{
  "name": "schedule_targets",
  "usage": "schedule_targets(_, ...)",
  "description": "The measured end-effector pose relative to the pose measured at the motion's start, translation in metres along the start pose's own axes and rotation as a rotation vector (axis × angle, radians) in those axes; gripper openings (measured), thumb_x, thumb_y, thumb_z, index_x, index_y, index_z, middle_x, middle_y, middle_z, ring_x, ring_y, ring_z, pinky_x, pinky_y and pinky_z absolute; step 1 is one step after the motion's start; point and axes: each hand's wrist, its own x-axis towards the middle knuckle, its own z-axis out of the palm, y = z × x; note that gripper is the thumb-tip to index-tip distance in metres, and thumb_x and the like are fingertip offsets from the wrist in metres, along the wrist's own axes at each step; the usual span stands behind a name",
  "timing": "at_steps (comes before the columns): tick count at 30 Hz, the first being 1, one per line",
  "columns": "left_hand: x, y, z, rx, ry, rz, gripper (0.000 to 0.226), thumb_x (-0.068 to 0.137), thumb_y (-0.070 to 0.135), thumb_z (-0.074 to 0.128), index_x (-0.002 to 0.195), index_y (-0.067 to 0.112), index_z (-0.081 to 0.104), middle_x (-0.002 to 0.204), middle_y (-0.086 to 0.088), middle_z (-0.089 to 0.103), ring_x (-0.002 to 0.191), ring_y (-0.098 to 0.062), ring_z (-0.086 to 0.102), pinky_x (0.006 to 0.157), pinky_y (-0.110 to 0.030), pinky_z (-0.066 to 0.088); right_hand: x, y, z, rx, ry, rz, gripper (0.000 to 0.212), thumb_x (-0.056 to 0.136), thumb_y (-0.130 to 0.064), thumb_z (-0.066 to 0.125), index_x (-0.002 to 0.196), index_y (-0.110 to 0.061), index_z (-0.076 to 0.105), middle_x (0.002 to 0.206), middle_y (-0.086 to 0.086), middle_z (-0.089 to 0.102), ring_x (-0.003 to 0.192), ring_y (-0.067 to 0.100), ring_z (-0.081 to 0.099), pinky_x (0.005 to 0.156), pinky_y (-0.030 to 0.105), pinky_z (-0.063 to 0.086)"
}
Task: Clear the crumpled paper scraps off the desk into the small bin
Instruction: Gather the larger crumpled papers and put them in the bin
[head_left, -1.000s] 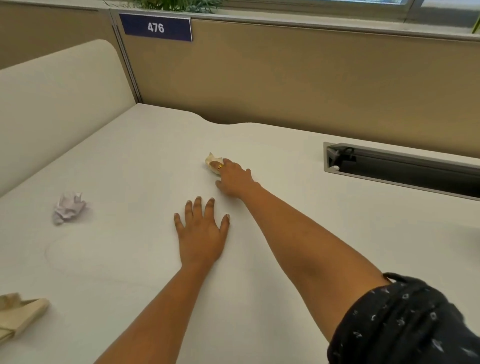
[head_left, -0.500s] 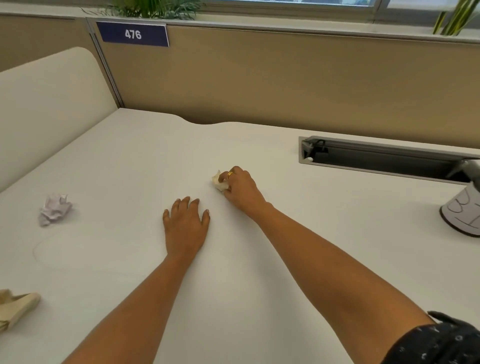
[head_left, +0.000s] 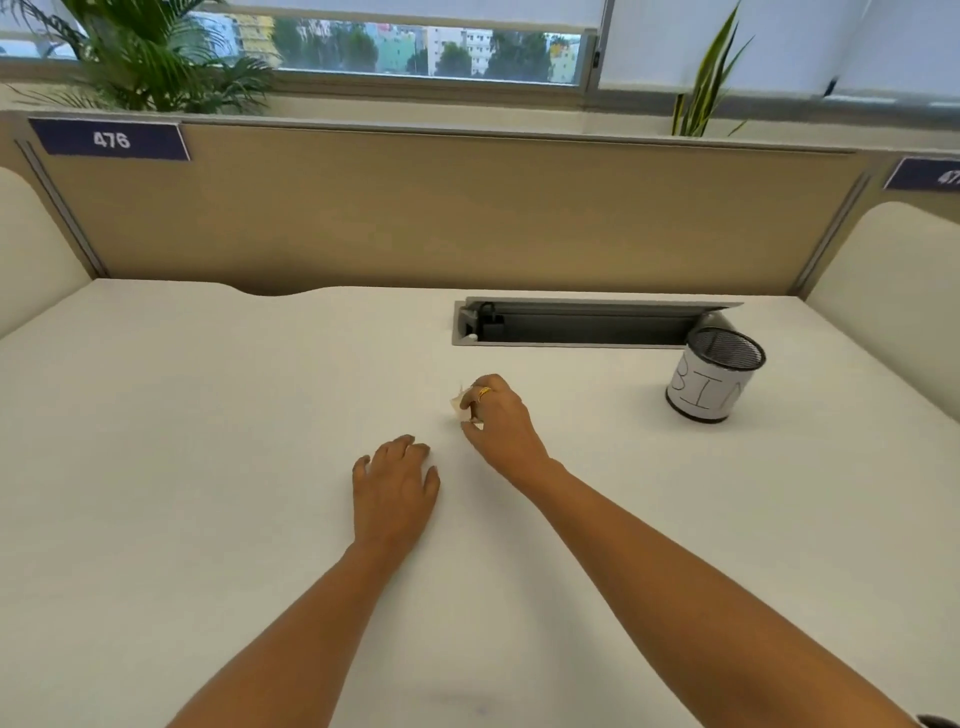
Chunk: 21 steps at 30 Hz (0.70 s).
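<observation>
White desk (head_left: 208, 467) fills most of the view, with a tan partition (head_left: 467, 218) along its far edge. Window (head_left: 426, 47) is above that, with a leafy plant (head_left: 150, 57) at its left. Grey cable slot (head_left: 587, 330) is sunk into the desk at the far right, lid up. Small mesh bin (head_left: 711, 384) with a white label reading BIN stands upright just in front of the slot's right end. Left hand (head_left: 395, 488) rests on the desk mid-frame, fingers loosely bent, holding nothing. Right hand (head_left: 498, 421) is just beyond it, fingers and thumb pinching a crumpled paper scrap (head_left: 458, 402) at desk level, well apart from the bin. Gold ring (head_left: 484, 392) on one finger. Number plate 476 (head_left: 109, 139) on the partition's left.
</observation>
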Motion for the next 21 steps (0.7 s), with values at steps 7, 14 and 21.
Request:
schedule_targets(7,-0.003,0.072,0.028,-0.078,-0.059,0.056,0.035,0.094,0.030,0.041,0.126,0.017,0.048,0.144,-0.001,0.039,0.134,-0.013,0.034,0.111,-0.038,0.022,-0.021,0.057,-0.079,-0.004,0.192,0.151,0.021,0.094,-0.009,0.051,0.113,-0.002,0.057,0.123,0.012,0.053,0.108,0.022,0.056,0.082,0.012,0.038)
schedule_targets(14,0.012,0.123,0.047,-0.065,-0.149,-0.008,0.048,0.094,0.040,0.037,0.136,0.018,0.032,0.152,-0.003,0.024,0.141,-0.016,0.017,0.114,-0.049,0.012,-0.017,0.100,-0.157,-0.052,0.457,0.101,0.039,0.089,0.002,0.051,0.128,-0.002,0.053,0.132,0.016,0.048,0.116,0.026,0.051,0.097,0.017,0.033)
schedule_targets(21,0.027,0.141,0.066,-0.008,-0.172,-0.037,0.052,0.094,0.045,0.031,0.139,0.019,0.027,0.153,-0.003,0.021,0.143,-0.017,0.013,0.113,-0.057,0.009,0.006,0.151,-0.207,0.030,0.647,0.317,0.022,0.087,-0.002,0.059,0.108,-0.001,0.064,0.120,0.016,0.056,0.109,0.026,0.056,0.079,0.010,0.037)
